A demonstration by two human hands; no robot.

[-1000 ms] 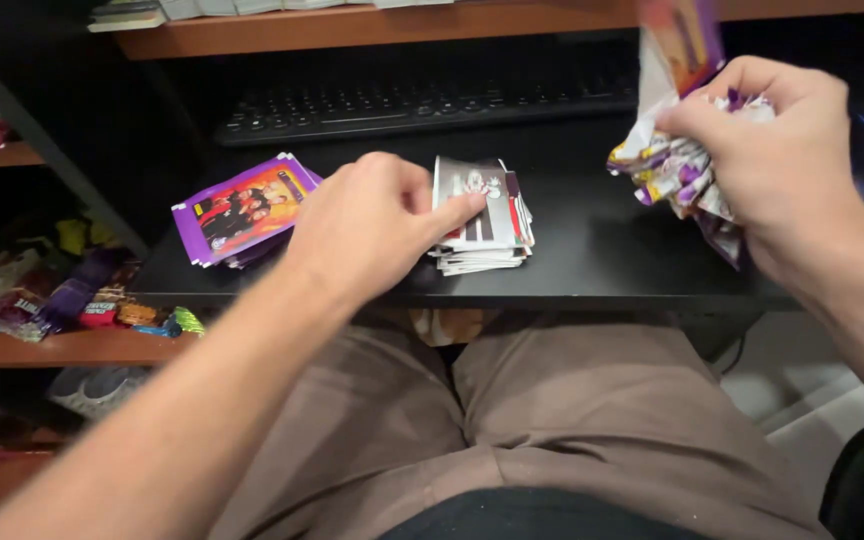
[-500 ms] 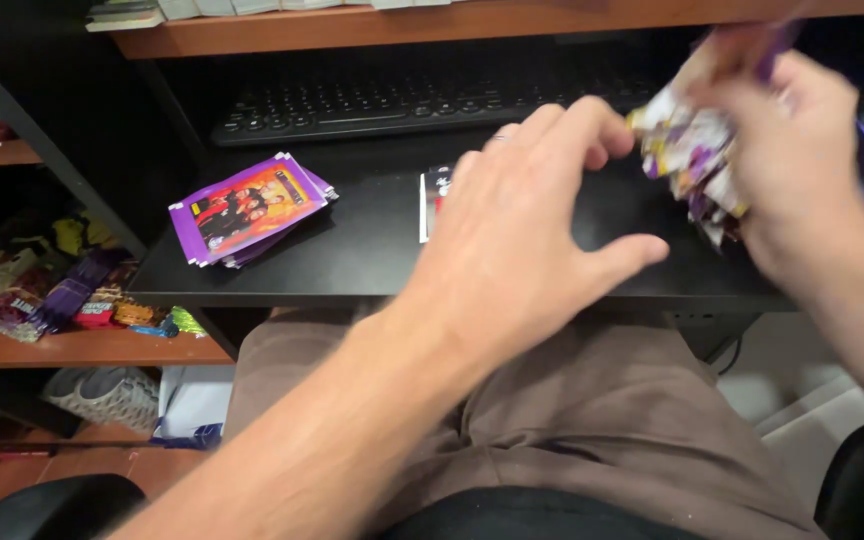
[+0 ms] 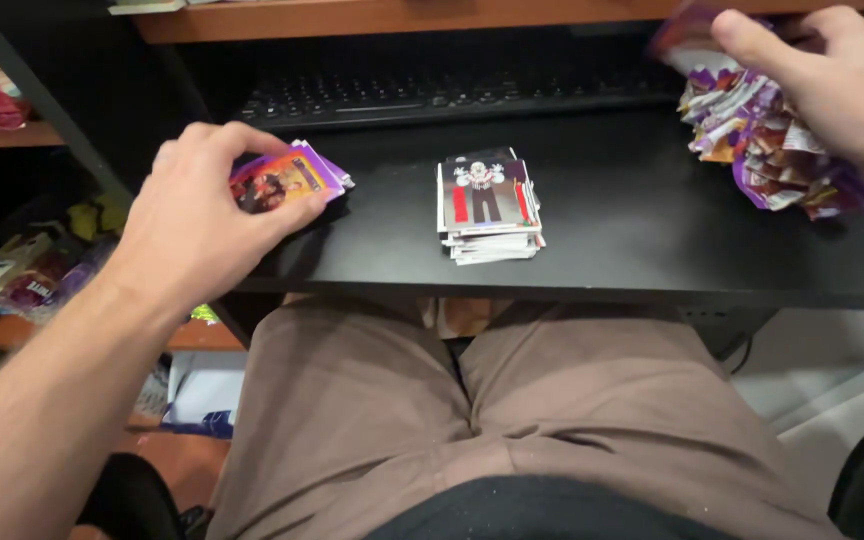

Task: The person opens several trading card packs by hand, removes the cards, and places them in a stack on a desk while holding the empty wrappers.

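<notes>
Foil packs [image 3: 290, 178], purple with orange artwork, lie in a short stack on the bench [image 3: 632, 250] at about 10 o'clock from the lap, close to the bench's left edge. The left hand [image 3: 202, 215] is on them. Its fingers curl over the far and left side and its thumb presses the near right edge, so the grip is closed around the stack. I cannot tell whether the stack rests flat or is raised slightly.

The right hand [image 3: 832, 85] is up at 2 o'clock with its grip closed on a bunch of crumpled wrappers [image 3: 767, 150], purple and white, torn open. The lower part of the bunch hangs just above the bench or brushes it, and the picture does not settle which.

A card pile [image 3: 487, 205] sits at 12 o'clock, between the two hands and well apart from both. It lies face up with loosely squared edges, and neither hand touches it. A black keyboard [image 3: 452, 95] lies behind it, under a wooden shelf [image 3: 402, 15]. A lower side shelf [image 3: 22, 270] at 9 o'clock holds assorted coloured items, too blurred to identify.

Judgement: the step in hand is the left hand's hold on the sealed packs, while the right hand is occupied with spent wrappers. Separating one pack from the stack would call for a thumb slide across the top pack while the fingers hold the ones beneath. Tearing it open would need the right hand freed first.
</notes>
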